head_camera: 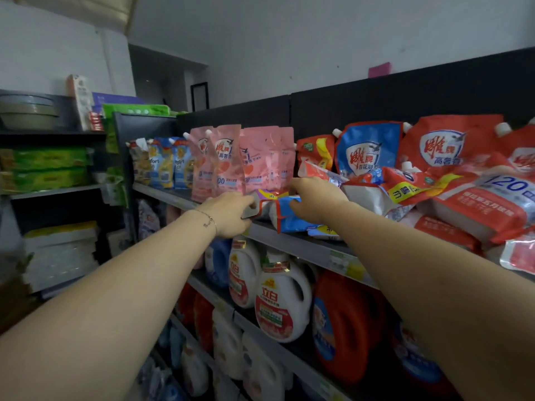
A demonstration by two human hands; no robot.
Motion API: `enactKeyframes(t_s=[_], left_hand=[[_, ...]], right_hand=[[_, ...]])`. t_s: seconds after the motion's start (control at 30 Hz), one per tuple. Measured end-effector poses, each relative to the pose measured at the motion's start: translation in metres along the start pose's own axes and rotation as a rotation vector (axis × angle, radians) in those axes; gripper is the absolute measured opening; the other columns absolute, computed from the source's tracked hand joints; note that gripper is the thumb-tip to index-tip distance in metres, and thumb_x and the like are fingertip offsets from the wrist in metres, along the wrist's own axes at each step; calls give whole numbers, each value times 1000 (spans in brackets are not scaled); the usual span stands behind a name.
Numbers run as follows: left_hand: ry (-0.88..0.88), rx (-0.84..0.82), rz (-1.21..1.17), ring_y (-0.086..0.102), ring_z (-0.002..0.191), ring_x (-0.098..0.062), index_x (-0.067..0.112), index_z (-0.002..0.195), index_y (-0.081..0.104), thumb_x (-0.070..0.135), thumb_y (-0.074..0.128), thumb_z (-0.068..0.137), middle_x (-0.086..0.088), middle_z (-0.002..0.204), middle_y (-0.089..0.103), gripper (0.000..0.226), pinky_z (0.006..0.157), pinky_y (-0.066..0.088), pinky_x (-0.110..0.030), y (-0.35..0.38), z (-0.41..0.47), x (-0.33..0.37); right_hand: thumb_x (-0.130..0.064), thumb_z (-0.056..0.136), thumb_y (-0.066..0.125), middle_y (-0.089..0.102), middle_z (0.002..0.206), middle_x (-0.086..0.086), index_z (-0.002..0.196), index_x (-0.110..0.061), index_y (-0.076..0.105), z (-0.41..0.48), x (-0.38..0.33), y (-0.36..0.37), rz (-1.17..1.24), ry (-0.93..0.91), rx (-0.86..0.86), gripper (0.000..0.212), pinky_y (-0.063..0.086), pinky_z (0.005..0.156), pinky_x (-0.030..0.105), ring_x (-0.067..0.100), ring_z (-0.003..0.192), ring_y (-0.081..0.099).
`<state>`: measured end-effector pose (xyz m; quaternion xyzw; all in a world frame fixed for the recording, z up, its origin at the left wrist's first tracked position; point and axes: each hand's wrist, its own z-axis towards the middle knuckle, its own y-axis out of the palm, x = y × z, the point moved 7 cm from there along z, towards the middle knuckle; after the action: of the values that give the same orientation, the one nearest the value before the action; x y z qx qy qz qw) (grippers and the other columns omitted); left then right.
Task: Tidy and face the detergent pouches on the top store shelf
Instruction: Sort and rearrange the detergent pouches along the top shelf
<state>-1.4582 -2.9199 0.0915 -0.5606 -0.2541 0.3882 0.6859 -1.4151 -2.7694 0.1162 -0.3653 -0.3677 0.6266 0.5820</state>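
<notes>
Far left on the top shelf [162,191], the blue-and-yellow pouches [163,166] stand upright and faced. Beside them the pink pouches [243,160] stand in a row, slightly leaning.

The left hand [228,214] pinches the corner of a flat-lying pouch [260,208] at the shelf's front edge, fingers closed on it. The right hand [314,199] presses down on a blue-and-white pouch [292,217] lying flat just beside it; its fingers curl over the pouch, but whether they truly grip cannot be told.

Both flat pouches overhang the shelf lip. Risk: a pull on one corner may drag the other off the edge onto the detergent bottles [278,296] below.

To the right, red pouches [463,195] lie heaped and slumped against one another, some overhanging the front. Risk: disturbing the near pouches may remove their support, so the heap could slide forward. The leaning pink row could also topple if knocked by the left wrist.
</notes>
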Motion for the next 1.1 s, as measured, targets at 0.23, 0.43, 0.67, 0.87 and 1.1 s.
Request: enactKeyframes(t_s=[0.23, 0.43, 0.67, 0.87, 1.1], left_hand=[[112, 95, -39, 47, 120, -26, 22, 135, 43, 33, 51, 93, -4, 134, 46, 44, 96, 43, -39, -1, 34, 16], [138, 128, -71, 49, 114, -25, 22, 131, 45, 33, 52, 92, -5, 126, 48, 41, 93, 45, -43, -4, 68, 13], [162, 209, -120, 47, 115, -24, 21, 133, 45, 20, 47, 93, -4, 130, 47, 40, 96, 42, -41, 4, 93, 17], [221, 200, -217, 49, 117, -25, 18, 129, 50, 17, 50, 92, -6, 132, 50, 37, 97, 43, -39, 5, 122, 7], [248, 120, -230, 51, 117, -28, 17, 129, 50, 20, 52, 93, -10, 131, 51, 36, 94, 46, -36, 18, 171, -7]], right_hand=[[-22, 91, 49, 59, 115, 8, 114, -15, 57, 22, 11, 5, -51, -3, 41, 25, 42, 68, 33, 28, 96, 57], [-23, 92, 47, 58, 118, 6, 116, -15, 57, 44, 24, 11, -54, -50, 80, 27, 43, 72, 32, 27, 101, 56], [-25, 93, 46, 55, 116, 4, 113, -14, 59, 60, 36, 22, -110, -88, 130, 26, 41, 70, 31, 24, 97, 55], [-28, 91, 49, 59, 106, 3, 107, -15, 61, 76, 38, 23, -180, -85, 141, 23, 39, 65, 30, 23, 90, 56], [-32, 91, 46, 49, 74, -4, 86, -19, 53, 96, 29, 20, -323, -18, 146, 16, 27, 49, 25, 18, 66, 48]])
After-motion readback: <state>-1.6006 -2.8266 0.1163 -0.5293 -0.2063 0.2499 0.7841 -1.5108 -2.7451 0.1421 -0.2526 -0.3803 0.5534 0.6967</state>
